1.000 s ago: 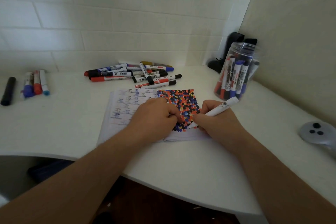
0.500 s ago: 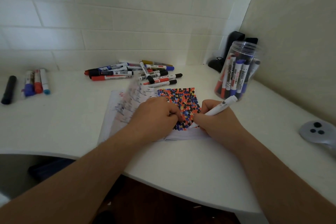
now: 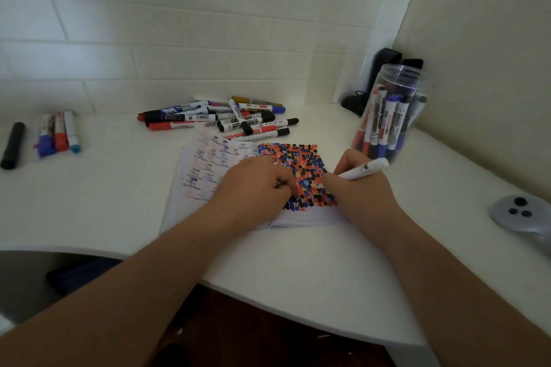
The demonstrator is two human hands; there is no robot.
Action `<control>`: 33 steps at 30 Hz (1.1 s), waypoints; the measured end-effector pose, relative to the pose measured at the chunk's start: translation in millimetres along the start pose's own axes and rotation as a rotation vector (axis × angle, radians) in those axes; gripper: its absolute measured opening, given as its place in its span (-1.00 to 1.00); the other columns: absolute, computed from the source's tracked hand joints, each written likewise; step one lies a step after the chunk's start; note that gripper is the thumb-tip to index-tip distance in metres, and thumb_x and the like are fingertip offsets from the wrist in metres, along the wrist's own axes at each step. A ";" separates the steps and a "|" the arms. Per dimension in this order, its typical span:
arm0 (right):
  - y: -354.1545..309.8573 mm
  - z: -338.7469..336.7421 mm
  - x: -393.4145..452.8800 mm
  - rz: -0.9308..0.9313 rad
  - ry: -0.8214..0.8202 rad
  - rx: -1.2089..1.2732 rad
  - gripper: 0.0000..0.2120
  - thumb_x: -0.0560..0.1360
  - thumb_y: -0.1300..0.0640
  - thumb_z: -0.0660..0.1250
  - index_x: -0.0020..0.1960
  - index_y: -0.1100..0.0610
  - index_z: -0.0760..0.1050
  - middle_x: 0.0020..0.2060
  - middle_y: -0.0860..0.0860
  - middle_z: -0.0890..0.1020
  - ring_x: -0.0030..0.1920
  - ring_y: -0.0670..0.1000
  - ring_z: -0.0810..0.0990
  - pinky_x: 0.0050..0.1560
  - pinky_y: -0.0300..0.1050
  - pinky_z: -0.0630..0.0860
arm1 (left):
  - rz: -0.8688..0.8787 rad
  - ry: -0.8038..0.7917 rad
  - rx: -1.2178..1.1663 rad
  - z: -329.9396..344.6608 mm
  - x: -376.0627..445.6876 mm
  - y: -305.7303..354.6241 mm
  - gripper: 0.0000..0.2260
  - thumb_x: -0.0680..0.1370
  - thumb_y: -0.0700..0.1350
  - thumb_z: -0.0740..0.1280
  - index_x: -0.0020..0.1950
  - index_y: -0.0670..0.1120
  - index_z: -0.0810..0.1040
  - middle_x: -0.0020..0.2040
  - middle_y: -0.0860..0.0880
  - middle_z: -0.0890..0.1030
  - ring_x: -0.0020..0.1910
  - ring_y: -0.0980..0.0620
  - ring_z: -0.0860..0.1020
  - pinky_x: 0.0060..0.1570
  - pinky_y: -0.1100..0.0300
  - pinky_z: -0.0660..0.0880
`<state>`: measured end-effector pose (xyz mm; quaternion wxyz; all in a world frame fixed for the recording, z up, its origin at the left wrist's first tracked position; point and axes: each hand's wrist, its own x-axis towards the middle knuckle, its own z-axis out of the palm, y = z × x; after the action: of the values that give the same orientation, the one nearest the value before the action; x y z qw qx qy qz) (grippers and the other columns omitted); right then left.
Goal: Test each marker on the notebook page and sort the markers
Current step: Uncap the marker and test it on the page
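Right hand (image 3: 362, 188) holds a white-barrelled marker (image 3: 365, 168) in a writing grip, fingers curled round the barrel; the tip is hidden behind the hand, at the right-hand page. Left hand (image 3: 256, 185) lies fisted on the notebook (image 3: 226, 185), pinning it; something small may be pinched in its fingers, possibly a cap, but I cannot tell.

Right page (image 3: 301, 170) is almost filled with red, blue, black and orange test dots, with only a thin bare strip left at its 6 o'clock edge. Judgement: many markers tested already.

Sorted so far, as it appears:
- clear jar (image 3: 390, 116) at 2 o'clock from the notebook, several markers standing in it;
- small row of markers (image 3: 58, 134) at 10 o'clock on the bench (image 3: 298, 262), with a black marker (image 3: 13, 144) lying just left of it.

Loose pile (image 3: 220, 118) at 12 o'clock, well over a dozen, appears untested. Judgement: task roughly midway; the pile remains, and a fresh page is needed soon.
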<state>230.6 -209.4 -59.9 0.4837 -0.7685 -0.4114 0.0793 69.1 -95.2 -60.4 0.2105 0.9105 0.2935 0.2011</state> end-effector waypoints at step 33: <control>-11.2 -22.4 1.2 0.298 -0.321 0.702 -0.72 0.61 0.12 0.07 0.01 0.15 0.56 -0.16 0.22 0.69 -0.37 0.06 0.43 -0.29 -0.06 0.30 | 0.017 0.113 -0.249 -3.7 -5.4 -2.3 -0.85 0.67 -0.06 0.31 0.23 0.11 0.54 0.08 0.13 0.52 0.01 0.24 0.47 -0.09 0.41 0.35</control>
<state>236.8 -221.6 -38.8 0.6294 -0.5859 -0.3135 0.4027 62.2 -95.9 -59.7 0.3031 0.8670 0.2700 0.2889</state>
